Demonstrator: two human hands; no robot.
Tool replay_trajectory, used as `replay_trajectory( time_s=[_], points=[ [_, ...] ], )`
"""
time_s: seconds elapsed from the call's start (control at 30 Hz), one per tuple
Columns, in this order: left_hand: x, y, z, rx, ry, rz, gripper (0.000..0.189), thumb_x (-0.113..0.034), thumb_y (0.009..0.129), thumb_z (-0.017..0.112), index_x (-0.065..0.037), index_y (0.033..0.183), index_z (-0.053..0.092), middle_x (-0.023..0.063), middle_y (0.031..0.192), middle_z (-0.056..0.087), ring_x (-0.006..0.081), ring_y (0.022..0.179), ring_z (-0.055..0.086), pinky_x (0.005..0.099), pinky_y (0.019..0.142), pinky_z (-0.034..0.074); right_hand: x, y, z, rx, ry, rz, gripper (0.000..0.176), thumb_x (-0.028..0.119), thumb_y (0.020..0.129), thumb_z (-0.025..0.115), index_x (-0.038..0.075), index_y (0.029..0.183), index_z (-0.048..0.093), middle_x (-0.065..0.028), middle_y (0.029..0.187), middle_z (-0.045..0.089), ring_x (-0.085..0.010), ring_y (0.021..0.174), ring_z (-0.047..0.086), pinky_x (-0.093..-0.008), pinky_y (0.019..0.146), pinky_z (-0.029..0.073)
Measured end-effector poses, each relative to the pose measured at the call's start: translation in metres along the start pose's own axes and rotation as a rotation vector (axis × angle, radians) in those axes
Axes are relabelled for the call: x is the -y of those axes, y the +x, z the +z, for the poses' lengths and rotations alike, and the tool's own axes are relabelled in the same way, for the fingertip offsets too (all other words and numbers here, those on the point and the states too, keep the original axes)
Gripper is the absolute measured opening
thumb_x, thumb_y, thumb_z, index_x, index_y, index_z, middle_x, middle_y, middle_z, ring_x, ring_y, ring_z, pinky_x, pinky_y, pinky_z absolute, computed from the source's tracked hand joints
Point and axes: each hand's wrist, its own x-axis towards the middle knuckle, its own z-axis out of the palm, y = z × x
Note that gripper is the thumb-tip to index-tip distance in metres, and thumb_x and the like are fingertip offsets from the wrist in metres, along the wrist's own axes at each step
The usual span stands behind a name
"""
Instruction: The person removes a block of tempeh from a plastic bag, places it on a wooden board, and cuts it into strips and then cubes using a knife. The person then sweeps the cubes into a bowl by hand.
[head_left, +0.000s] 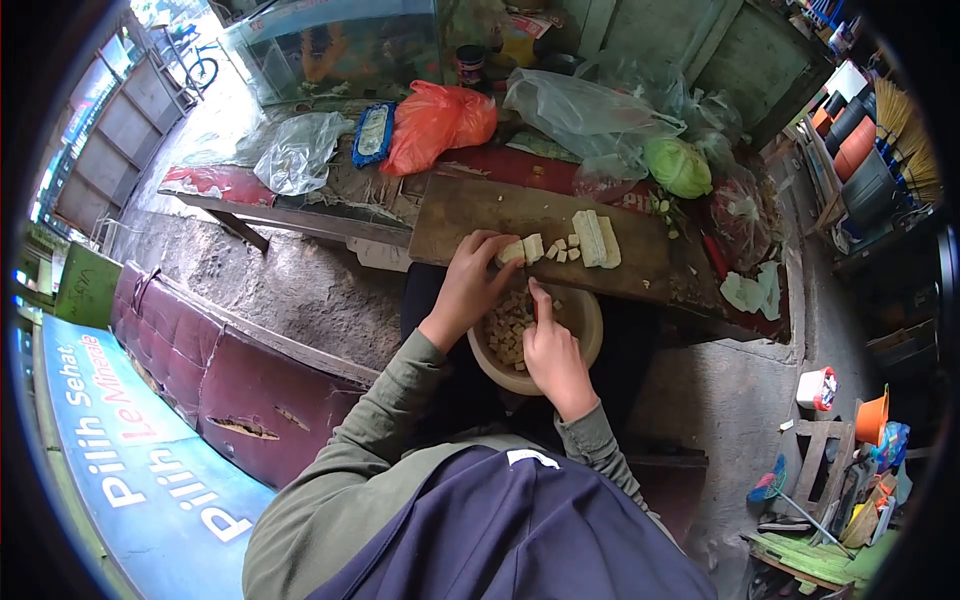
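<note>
My left hand is closed with its fingertips on a pale tempeh strip on the wooden cutting board. A knife with a red-orange handle is gripped in my right hand, over the bowl's far rim. Its blade is mostly hidden. Cut cubes lie on the board, right of the strip. Further right are longer uncut tempeh pieces, side by side. Below the board, a cream bowl holds many small tempeh cubes.
On the worn table behind the board are a red plastic bag, a blue-edged packet, clear plastic bags and a cabbage. A red-handled tool lies at the right. A maroon padded bench stands at left.
</note>
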Motion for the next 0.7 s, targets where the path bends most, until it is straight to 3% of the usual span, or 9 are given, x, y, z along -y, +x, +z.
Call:
replay_trajectory(
  time_s=[0.17,0.23,0.27,0.33,0.43,0.7],
  points=[
    [0.002,0.000,0.001,-0.010,0.008,0.026,0.035,-0.016,0.092,0.077,-0.004,0.124,0.070,0.0157,0.117,0.065,0.0361,0.111,0.062,0.0444,0.096,0.052,-0.003,0.005,-0.010,-0.034,0.073,-0.043,0.063,0.012,0.099,0.047,0.015,0.159,0.029,-0.0315,0.084,0.069,-0.0527,0.082,0.068,-0.0632,0.077,0.053],
    [0.001,0.001,-0.001,0.014,0.009,0.014,0.037,-0.017,0.093,0.077,-0.004,0.126,0.069,0.0162,0.119,0.065,0.0361,0.113,0.062,0.0439,0.097,0.052,0.024,0.006,-0.050,0.319,0.378,0.317,0.063,0.012,0.100,0.047,0.014,0.160,0.028,-0.0314,0.085,0.068,-0.0536,0.082,0.067,-0.0626,0.078,0.053],
    [-0.001,0.001,-0.004,0.011,0.010,0.017,0.037,-0.017,0.093,0.077,-0.004,0.126,0.069,0.0162,0.119,0.065,0.0361,0.113,0.062,0.0439,0.097,0.052,0.017,0.006,-0.045,0.317,0.378,0.313,0.063,0.012,0.100,0.047,0.014,0.160,0.028,-0.0314,0.085,0.068,-0.0536,0.082,0.067,-0.0626,0.078,0.053],
    [-0.010,0.002,-0.010,0.023,-0.043,0.010,0.037,-0.017,0.095,0.075,-0.004,0.128,0.068,0.0167,0.121,0.065,0.0363,0.116,0.062,0.0430,0.098,0.052,0.005,0.004,-0.033,0.084,0.216,0.038,0.064,0.011,0.101,0.048,0.014,0.161,0.026,-0.0311,0.088,0.069,-0.0536,0.083,0.067,-0.0612,0.078,0.053],
    [-0.006,0.000,-0.014,0.014,-0.053,0.007,0.035,-0.012,0.094,0.075,-0.003,0.127,0.069,0.0166,0.123,0.066,0.0349,0.113,0.066,0.0411,0.096,0.053,0.013,-0.005,-0.028,-0.038,0.067,-0.055,0.066,0.009,0.100,0.049,0.014,0.162,0.026,-0.0314,0.093,0.069,-0.0533,0.085,0.067,-0.0609,0.078,0.054],
    [-0.001,-0.003,-0.013,0.027,-0.049,-0.021,0.032,-0.010,0.095,0.074,-0.003,0.126,0.069,0.0158,0.121,0.067,0.0333,0.107,0.068,0.0388,0.092,0.054,0.026,-0.014,-0.015,-0.043,0.006,-0.064,0.068,0.008,0.099,0.051,0.013,0.163,0.027,-0.0305,0.097,0.069,-0.0532,0.087,0.068,-0.0606,0.080,0.055]
  ],
)
